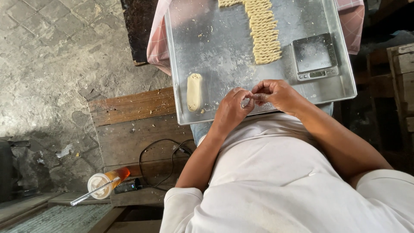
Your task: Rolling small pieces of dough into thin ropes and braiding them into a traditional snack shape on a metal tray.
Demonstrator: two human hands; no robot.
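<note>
Both hands met over the near edge of a metal tray. The left hand and right hand pinched a small piece of dough between thumb and fingertips, fingers curled close together. Just beyond the fingers of the right hand, a small digital scale sat inside the tray. Farther past the fingertips lay a row of twisted dough sticks. To the outer side of the left hand, a pale dough log rested on the tray. A plastic cup with a straw stood well apart on the wooden bench.
</note>
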